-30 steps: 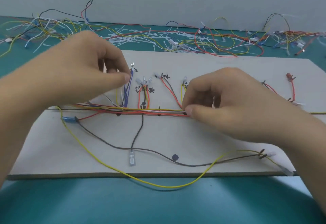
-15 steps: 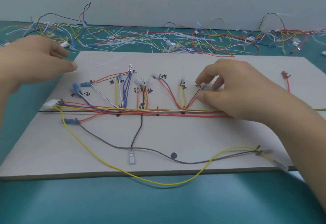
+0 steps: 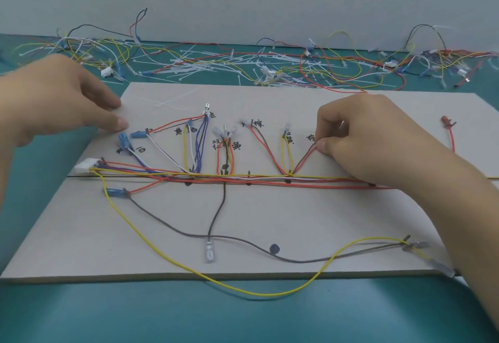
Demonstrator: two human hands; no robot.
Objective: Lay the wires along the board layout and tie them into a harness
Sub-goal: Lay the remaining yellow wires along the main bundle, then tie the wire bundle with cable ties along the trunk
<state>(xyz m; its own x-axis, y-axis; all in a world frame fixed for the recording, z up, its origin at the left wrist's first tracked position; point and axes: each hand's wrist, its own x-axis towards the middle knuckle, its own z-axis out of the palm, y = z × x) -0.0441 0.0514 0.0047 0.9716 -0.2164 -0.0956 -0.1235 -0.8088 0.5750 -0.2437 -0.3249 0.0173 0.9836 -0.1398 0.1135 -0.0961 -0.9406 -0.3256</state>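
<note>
Board: the grey board (image 3: 297, 221) lay flat on the teal worktop (image 3: 243, 315).
Wires: the trunk bundle (image 3: 270, 179) lay left to right across the board's middle, with branches fanning to the far side.
Right hand (image 3: 378, 140): your grip was closed, thumb and forefinger pinching the red-and-brown branch (image 3: 305, 159) beside a handwritten mark.
Left hand (image 3: 62, 99): your grip was slack, fingers nearly straight and holding nothing, at the board's far-left corner.
Far side: spare wires and cable ties (image 3: 243, 64) were heaped on the worktop.

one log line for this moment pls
left grip: open, fingertips over board left edge | right grip: pinches red-brown branch end | trunk wires: laid
</note>
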